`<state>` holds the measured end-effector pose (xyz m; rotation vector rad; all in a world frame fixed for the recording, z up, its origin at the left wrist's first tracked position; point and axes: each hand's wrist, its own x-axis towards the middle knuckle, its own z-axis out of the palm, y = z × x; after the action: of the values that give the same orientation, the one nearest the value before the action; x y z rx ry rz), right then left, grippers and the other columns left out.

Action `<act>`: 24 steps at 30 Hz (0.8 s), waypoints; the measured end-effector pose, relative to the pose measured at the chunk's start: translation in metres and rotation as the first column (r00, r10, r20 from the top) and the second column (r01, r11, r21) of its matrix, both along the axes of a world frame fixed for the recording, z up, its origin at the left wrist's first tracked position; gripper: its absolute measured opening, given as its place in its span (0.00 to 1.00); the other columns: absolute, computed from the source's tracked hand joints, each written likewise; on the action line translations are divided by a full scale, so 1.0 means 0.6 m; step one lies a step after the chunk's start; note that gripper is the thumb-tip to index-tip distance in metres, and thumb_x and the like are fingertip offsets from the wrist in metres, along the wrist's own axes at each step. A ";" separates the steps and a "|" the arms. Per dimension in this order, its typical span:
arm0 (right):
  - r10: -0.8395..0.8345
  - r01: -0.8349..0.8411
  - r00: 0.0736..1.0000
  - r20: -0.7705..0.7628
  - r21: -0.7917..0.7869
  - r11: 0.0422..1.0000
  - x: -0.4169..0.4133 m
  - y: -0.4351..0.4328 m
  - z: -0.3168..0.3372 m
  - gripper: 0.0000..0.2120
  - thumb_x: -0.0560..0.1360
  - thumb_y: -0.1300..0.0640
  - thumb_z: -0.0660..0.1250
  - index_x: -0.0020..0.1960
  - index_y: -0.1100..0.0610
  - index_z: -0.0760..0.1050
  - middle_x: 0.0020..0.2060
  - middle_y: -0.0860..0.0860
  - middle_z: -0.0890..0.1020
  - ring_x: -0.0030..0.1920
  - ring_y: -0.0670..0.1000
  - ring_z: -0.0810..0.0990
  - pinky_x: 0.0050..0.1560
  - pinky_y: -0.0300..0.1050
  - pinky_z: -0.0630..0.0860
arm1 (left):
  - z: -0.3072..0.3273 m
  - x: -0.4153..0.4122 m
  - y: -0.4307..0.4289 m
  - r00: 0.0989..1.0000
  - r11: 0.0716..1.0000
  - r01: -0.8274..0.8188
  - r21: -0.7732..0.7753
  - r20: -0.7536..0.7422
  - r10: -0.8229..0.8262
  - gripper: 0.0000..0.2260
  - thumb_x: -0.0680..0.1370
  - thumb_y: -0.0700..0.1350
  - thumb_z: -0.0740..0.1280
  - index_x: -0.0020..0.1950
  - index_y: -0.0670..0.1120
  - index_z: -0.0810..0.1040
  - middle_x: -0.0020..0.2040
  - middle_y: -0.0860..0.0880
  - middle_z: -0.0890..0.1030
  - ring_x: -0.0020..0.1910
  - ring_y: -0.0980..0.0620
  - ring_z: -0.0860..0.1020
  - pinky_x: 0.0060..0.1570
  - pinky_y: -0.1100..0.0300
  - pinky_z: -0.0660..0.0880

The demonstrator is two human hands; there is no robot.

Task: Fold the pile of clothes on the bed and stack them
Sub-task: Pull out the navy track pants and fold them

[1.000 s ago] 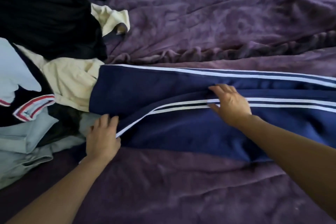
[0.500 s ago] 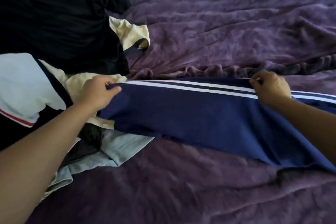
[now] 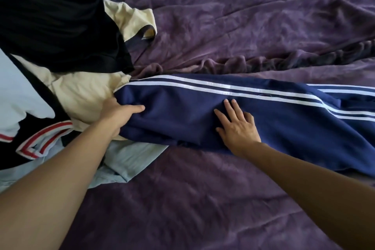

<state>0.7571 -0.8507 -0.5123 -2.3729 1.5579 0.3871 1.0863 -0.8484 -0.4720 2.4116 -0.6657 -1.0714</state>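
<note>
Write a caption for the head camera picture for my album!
Left hand grips the navy striped pants while the right hand lies flat on them, atop a purple bedspread.

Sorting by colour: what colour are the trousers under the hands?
The trousers are navy blue with two white side stripes; head view.

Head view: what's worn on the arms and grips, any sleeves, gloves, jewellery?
Nothing worn shows. The left forearm and right forearm are bare to the frame's edge, with no sleeve or cuff. The left grip and right grip are ungloved, with no watch or band at either wrist and no ring in view.
</note>
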 end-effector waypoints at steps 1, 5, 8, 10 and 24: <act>-0.001 0.001 1.000 -0.002 0.014 1.000 -0.001 -0.001 0.000 0.27 0.81 0.43 0.53 0.77 0.45 0.52 0.79 0.51 0.45 0.78 0.53 0.41 0.71 0.55 0.53 | 0.001 -0.003 0.000 1.000 1.000 -0.014 -0.009 -0.006 0.013 0.27 0.62 0.49 0.80 0.57 0.44 0.76 0.53 0.47 0.81 0.50 0.48 0.79 0.52 0.53 0.76; 0.022 -0.025 0.999 0.030 0.108 0.994 -0.020 -0.017 0.022 0.28 0.80 0.40 0.54 0.77 0.43 0.51 0.79 0.48 0.44 0.78 0.50 0.40 0.71 0.53 0.55 | 0.038 -0.023 -0.012 0.999 0.997 -0.035 -0.063 -0.015 0.034 0.28 0.63 0.45 0.78 0.59 0.44 0.72 0.55 0.46 0.79 0.50 0.48 0.78 0.48 0.55 0.73; 0.024 -0.031 0.999 0.047 0.154 0.988 -0.040 -0.027 0.048 0.29 0.79 0.40 0.56 0.77 0.43 0.52 0.78 0.46 0.44 0.78 0.48 0.42 0.69 0.54 0.60 | 0.092 -0.052 -0.029 0.999 0.987 -0.013 -0.159 -0.038 0.007 0.28 0.64 0.44 0.77 0.61 0.44 0.73 0.55 0.47 0.80 0.53 0.47 0.79 0.55 0.52 0.75; 0.002 -0.011 0.999 0.054 0.180 0.984 -0.054 -0.022 0.062 0.30 0.79 0.41 0.58 0.77 0.43 0.52 0.78 0.46 0.45 0.78 0.48 0.44 0.68 0.54 0.63 | 0.136 -0.084 -0.042 0.998 0.972 0.034 -0.234 -0.044 -0.045 0.28 0.65 0.43 0.77 0.63 0.43 0.71 0.57 0.46 0.79 0.56 0.48 0.78 0.56 0.54 0.74; -0.632 0.634 0.743 0.220 0.074 0.770 -0.418 0.019 0.131 0.21 0.76 0.52 0.66 0.68 0.53 0.71 0.63 0.55 0.77 0.60 0.60 0.76 0.55 0.53 0.73 | 0.179 -0.597 -0.018 0.651 0.638 0.756 -0.146 0.077 -0.755 0.30 0.72 0.45 0.71 0.71 0.49 0.62 0.60 0.41 0.77 0.59 0.37 0.75 0.54 0.49 0.74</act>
<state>0.5060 -0.8396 -0.4340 -1.6443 2.1001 -0.0531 0.7280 -0.8591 -0.3644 1.9789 -1.8080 -1.2187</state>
